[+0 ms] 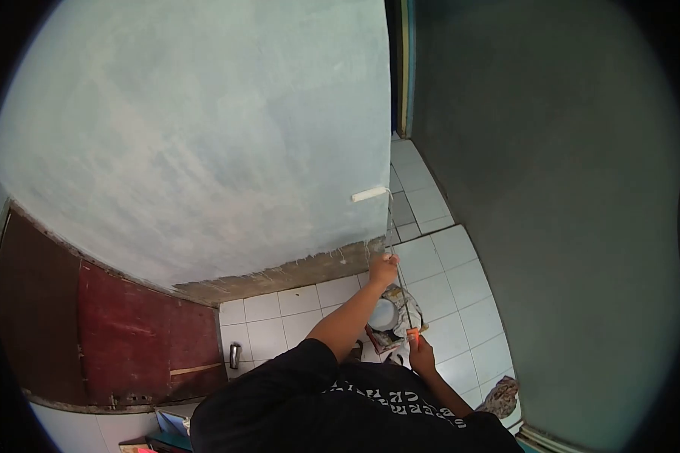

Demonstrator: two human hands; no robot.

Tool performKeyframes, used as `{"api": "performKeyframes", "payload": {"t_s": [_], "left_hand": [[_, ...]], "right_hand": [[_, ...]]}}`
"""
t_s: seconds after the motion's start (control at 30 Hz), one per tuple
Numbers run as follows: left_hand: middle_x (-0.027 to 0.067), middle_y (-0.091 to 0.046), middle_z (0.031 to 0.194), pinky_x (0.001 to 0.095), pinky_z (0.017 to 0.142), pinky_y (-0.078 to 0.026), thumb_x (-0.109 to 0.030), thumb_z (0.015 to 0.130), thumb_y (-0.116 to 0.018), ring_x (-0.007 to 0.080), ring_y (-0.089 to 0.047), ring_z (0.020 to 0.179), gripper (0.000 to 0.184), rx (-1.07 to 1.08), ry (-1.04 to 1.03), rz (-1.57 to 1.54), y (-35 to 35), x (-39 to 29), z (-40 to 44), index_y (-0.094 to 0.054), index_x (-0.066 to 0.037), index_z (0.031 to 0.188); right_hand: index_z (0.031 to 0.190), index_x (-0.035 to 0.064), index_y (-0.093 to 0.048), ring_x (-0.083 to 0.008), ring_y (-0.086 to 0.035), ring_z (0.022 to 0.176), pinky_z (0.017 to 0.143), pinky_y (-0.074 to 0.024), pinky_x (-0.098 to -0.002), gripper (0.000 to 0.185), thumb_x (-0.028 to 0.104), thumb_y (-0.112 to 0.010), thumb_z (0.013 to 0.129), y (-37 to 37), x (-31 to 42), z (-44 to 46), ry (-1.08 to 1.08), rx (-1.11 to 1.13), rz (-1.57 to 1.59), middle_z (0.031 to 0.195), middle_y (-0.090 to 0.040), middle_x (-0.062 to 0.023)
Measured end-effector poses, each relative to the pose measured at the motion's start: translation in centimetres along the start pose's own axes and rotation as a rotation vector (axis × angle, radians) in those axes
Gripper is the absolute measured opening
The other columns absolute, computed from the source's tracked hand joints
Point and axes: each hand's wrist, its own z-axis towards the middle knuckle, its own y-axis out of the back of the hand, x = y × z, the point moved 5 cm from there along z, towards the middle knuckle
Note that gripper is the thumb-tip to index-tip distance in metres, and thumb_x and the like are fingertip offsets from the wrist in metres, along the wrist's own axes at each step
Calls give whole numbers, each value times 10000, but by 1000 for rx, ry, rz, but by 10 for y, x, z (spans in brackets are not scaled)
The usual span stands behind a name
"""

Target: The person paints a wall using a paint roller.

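A paint roller point(369, 195) with a white sleeve rests against the pale blue-grey wall point(242, 136), near its right edge. Its thin rod runs down to an orange handle point(413, 336). My right hand point(421, 355) is closed round that handle. Further up, my left hand point(384, 269) has its fingers curled at the rod, in front of the bare brownish strip point(302, 263) along the wall's foot. Below the rod, a round whitish container point(383, 314) stands on the floor, with crumpled cloth or paper around it; its contents are hard to make out.
White tiles point(449, 291) cover the floor. On the right rises a dark grey-green wall point(551, 189). A dark red panel point(125, 332) is at left, with a metallic cylinder point(235, 355) on the floor nearby. A crumpled cloth point(500, 398) lies at lower right.
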Motion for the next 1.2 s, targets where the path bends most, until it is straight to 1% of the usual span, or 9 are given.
{"api": "performKeyframes", "payload": {"t_s": [0.2,0.27,0.33,0.47,0.53,0.73,1.0,1.07,1.2], "left_hand": [[160,-704,916,386,796,-508,-166,957,-611,284,-649,836,192,-24,-18,-202,11,-20,2,-721,-18,903],[162,-658,910,395,837,-487,-192,948,-642,307,-617,899,206,-315,-408,-88,37,-74,-7,-718,-28,849],[161,-633,943,402,876,-471,-222,946,-659,329,-598,960,205,-303,-520,-122,68,-139,-16,-721,-53,849],[134,-632,955,383,905,-467,-250,964,-648,301,-607,964,244,-358,-722,-201,128,-273,-24,-718,-43,856],[102,-670,958,353,917,-469,-308,1002,-620,228,-626,989,308,-371,-808,-271,158,-347,-24,-729,-41,892],[15,-608,798,318,741,-479,-370,1002,-617,131,-548,785,337,-286,-842,-398,227,-521,-44,-738,-61,951],[50,-709,918,301,879,-478,-330,1000,-618,126,-614,895,291,-169,-771,-290,185,-416,-6,-745,-71,961],[100,-674,864,359,785,-489,-337,984,-604,208,-628,837,304,-217,-748,-222,154,-352,1,-720,-68,901],[182,-658,988,412,879,-483,-338,969,-617,335,-627,1002,277,-166,-504,-120,89,-226,-1,-731,-91,918]], "right_hand": [[1143,23,-645,-176,-592,664,635,-476,-364,427,404,-478,1049,-1,4,13,45,31,167,689,-592,-75],[1268,47,-624,-84,-525,618,578,-433,-283,432,391,-469,1059,13,35,18,133,6,139,691,-537,2],[1317,47,-601,-65,-498,615,569,-416,-255,440,381,-464,1065,17,56,31,198,-24,268,717,-530,32],[1185,29,-632,-206,-612,669,644,-491,-385,386,359,-478,1058,72,174,40,278,-39,284,746,-635,-84],[1263,31,-620,-132,-561,643,605,-466,-331,425,370,-455,1067,105,241,49,463,-147,306,707,-582,-14],[1322,59,-598,-58,-457,594,543,-390,-252,465,419,-453,1066,192,401,45,377,-10,433,673,-449,44],[1303,39,-596,-104,-502,619,584,-424,-287,462,404,-428,1075,130,300,77,415,-66,332,694,-492,-6],[1309,34,-591,-175,-579,663,632,-463,-338,446,376,-423,1077,101,238,79,417,-102,289,733,-572,-68],[1279,26,-597,-294,-676,769,717,-510,-405,420,351,-431,1072,71,139,53,336,-104,198,818,-662,-174]]}}
